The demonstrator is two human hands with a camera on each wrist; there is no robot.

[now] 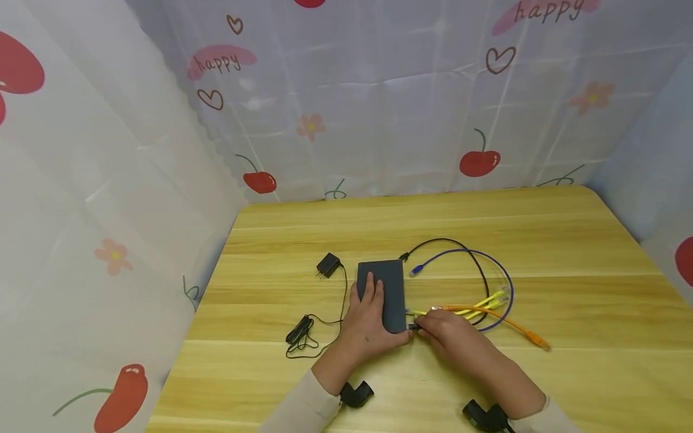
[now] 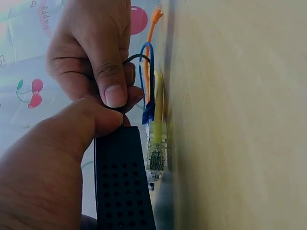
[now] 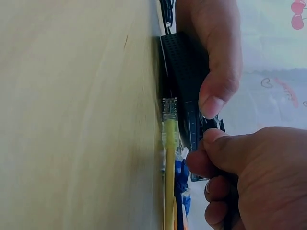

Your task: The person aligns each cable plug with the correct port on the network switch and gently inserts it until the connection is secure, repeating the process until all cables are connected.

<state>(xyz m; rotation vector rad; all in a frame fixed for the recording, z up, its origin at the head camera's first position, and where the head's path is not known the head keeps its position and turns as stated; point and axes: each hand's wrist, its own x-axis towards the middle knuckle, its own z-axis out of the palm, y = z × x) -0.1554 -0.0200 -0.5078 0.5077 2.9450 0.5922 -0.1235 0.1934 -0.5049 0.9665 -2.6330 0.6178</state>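
A flat dark network switch (image 1: 394, 300) lies on the wooden table, its perforated side (image 2: 120, 191) showing in the left wrist view. My left hand (image 1: 368, 322) holds it, fingers spread over the top and thumb bent at the near right corner. At that corner my right hand (image 1: 452, 334) pinches the plug end of a black network cable (image 3: 231, 203). Thumb and forefinger sit right at the port edge, largely hiding the plug. A yellow cable's clear plug (image 2: 157, 155) lies beside the switch, below the hands in the left wrist view.
Right of the switch lie a blue cable (image 1: 495, 260), several yellow cable ends (image 1: 489, 300) and an orange cable (image 1: 511, 322). The black cable's other plug (image 1: 404, 257) rests near the far corner. On the left are a power adapter (image 1: 328, 265) and its bundled cord (image 1: 299, 331).
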